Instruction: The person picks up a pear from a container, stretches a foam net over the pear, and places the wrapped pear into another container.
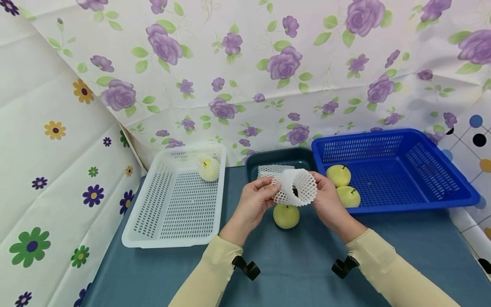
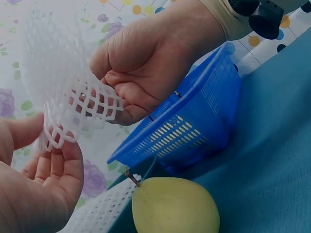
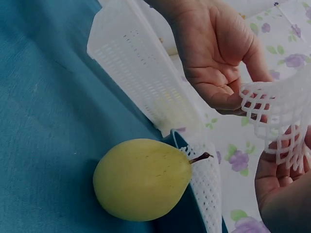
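Between both hands a white foam fruit net (image 1: 297,187) is held up, its mouth spread into a ring. My left hand (image 1: 255,200) pinches its left side between thumb and fingers, and my right hand (image 1: 327,202) pinches the right side. In the left wrist view, the net (image 2: 63,82) hangs above a yellow-green pear (image 2: 175,208). This pear (image 1: 286,216) rests on the table just below the net, apart from both hands, its stem toward the dark green tray (image 1: 251,164). More foam netting (image 3: 206,189) lies in that tray, partly hidden behind the hands.
A white basket (image 1: 172,243) stands left, with one netted pear (image 1: 209,169) in its far right corner. At right, a blue basket (image 1: 414,207) holds two bare pears (image 1: 339,175) near its left side. Flowered sheeting (image 1: 230,85) rises behind the blue-green table (image 1: 291,273).
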Tool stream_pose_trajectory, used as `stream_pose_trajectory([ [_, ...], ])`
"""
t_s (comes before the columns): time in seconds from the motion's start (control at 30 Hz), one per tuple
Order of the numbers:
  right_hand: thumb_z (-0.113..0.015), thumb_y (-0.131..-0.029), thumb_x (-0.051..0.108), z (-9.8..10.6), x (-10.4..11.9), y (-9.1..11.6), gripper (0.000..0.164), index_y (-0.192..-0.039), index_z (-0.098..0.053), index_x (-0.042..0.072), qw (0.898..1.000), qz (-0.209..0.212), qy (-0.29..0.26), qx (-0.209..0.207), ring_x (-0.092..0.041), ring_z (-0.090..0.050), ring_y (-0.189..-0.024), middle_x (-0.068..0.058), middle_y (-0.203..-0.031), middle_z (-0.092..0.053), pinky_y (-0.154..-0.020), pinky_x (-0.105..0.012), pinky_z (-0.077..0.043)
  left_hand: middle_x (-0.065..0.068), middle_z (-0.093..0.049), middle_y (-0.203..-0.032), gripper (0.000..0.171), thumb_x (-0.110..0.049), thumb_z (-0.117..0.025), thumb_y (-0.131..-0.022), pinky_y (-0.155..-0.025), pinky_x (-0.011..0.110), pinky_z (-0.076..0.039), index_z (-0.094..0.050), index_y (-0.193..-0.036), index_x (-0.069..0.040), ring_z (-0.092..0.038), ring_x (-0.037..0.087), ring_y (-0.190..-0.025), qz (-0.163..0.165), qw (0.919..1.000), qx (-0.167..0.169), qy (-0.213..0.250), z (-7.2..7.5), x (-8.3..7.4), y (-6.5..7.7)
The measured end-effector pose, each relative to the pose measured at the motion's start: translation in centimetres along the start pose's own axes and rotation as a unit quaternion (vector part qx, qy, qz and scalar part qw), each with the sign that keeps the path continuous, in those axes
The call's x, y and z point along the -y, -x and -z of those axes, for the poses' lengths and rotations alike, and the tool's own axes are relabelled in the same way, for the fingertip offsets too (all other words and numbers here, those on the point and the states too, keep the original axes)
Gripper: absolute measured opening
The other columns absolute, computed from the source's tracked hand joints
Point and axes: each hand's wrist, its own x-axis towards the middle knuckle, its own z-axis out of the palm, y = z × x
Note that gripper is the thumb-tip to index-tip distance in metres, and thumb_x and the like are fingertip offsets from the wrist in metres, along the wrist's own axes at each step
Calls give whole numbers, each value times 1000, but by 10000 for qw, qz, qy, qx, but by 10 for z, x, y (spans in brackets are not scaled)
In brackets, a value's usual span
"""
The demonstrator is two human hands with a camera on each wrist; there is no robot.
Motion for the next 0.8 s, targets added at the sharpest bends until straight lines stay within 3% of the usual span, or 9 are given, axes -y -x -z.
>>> stream_pose_trajectory([
  [0.17, -57, -94, 17, 1, -6, 2, 22, -114, -55, 9, 9986, -432, 219, -207, -3, -60, -78, 9, -93, -67, -64, -21, -52, 4, -67, -97, 41, -21, -71, -84, -66, 24, -55, -60, -120, -5, -65, 11, -77, 205, 9991, -309, -185, 3, 8, -2],
  [0.4, -49, -98, 28, 0, -18, 4, 36, -128, -48, 6, 9909, -1055, 837, 2, -8, -63, -91, -5, -107, -67, -74, -28, -54, 2, -65, -95, 36, -22, -70, -85, -63, 25, -53, -62, -116, -5, -63, 10, -74, 514, 9957, -633, -446, 6, 19, -5],
  [0.57, -41, -99, 13, -1, -30, 4, 36, -134, -44, 5, 9866, -1309, 965, 121, -9, -60, -96, -13, -118, -62, -77, -30, -52, 2, -64, -93, 31, -19, -68, -86, -61, 25, -52, -63, -114, -4, -61, 11, -72, 638, 9931, -843, -503, 10, 28, -7],
  [0.8, -39, -90, -1, -1, -46, 6, 42, -131, -45, 3, 9841, -1478, 985, -61, -10, -58, -89, -6, -112, -60, -74, -29, -52, 2, -63, -88, 28, -19, -68, -86, -59, 25, -50, -64, -111, -5, -59, 11, -69, 835, 9910, -874, -580, 13, 39, -12],
])
